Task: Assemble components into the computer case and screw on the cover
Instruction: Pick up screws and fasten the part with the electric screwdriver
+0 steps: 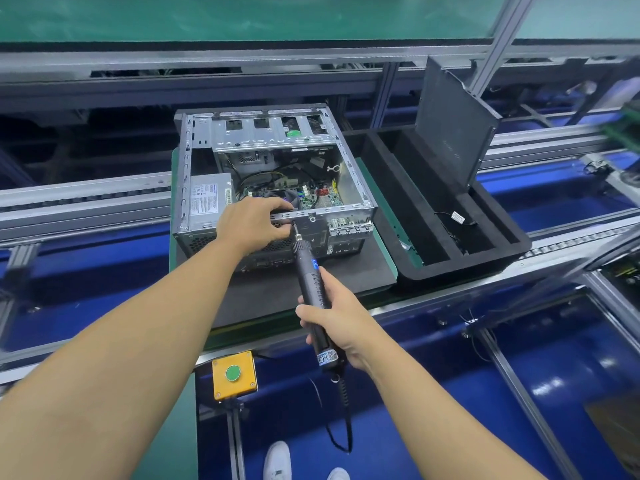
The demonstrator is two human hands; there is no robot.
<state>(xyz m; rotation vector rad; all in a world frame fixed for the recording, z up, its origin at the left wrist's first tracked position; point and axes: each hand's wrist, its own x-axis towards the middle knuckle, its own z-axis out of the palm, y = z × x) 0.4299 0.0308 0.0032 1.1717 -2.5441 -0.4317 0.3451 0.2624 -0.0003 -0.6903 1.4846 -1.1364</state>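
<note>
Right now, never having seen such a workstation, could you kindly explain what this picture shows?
It is one view, from a camera on a person's head, looking down at their bare hands. An open computer case lies on a dark mat on an assembly line. The left hand grips the case's near rail; the right hand holds an electric screwdriver, its tip at that rail. Right of the case, a black foam tray holds a leaning dark panel and a small cable.
</note>
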